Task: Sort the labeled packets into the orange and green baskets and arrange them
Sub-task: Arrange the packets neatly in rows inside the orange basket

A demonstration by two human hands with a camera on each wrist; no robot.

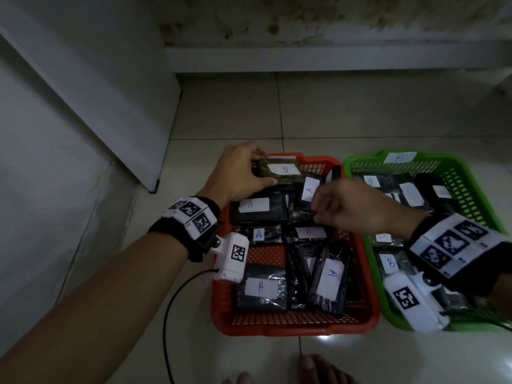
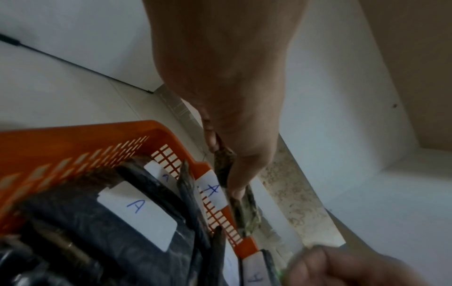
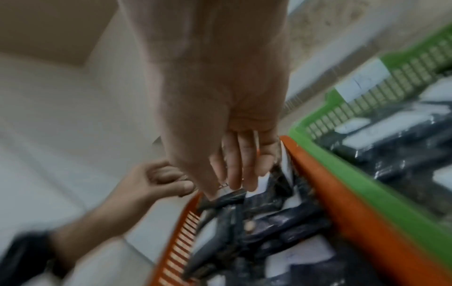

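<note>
The orange basket [image 1: 293,328] holds several dark packets with white "A" labels. To its right the green basket [image 1: 360,159], tagged "B", holds packets labeled B. My left hand [image 1: 264,166] grips an olive-dark packet [image 1: 282,170] over the orange basket's far rim; its label letter is unclear. The left wrist view shows that packet [image 2: 227,166] pinched between thumb and fingers, just past the rim's "A" tag [image 2: 211,188]. My right hand [image 1: 317,207] pinches the lower edge of an upright "A" packet [image 1: 309,189] in the orange basket. In the blurred right wrist view its fingers [image 3: 234,170] close on a dark packet edge [image 3: 229,196].
Both baskets sit side by side on a pale tiled floor. A white panel [image 1: 83,106] stands at the left and a low step [image 1: 332,59] runs along the back. A black cable [image 1: 169,314] trails from my left wrist. Bare toes [image 1: 313,370] show at the bottom edge.
</note>
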